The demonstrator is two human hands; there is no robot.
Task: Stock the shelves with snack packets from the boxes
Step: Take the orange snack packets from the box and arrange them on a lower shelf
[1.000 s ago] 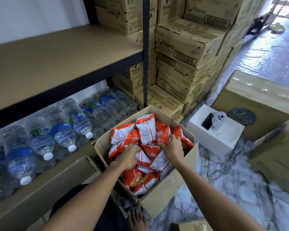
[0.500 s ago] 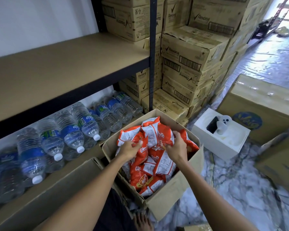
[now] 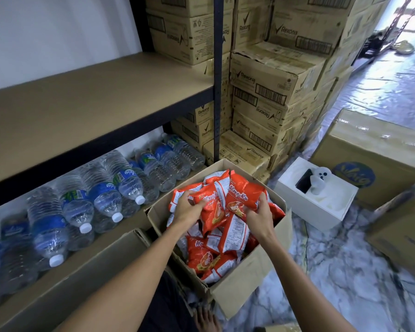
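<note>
An open cardboard box on the floor holds several orange and white snack packets. My left hand grips the left side of a bunch of packets raised above the heap. My right hand grips the bunch's right side. Up on the left, a bare brown shelf board spans the black rack.
Water bottles lie in a row on the lower shelf. Stacked Rexona cartons stand behind the black rack post. A white box and large cartons sit on the marbled floor to the right. My bare foot is below the box.
Both hands have closed on a bunch of packets and lifted it up out of the heap. The camera has tilted upward slightly.
</note>
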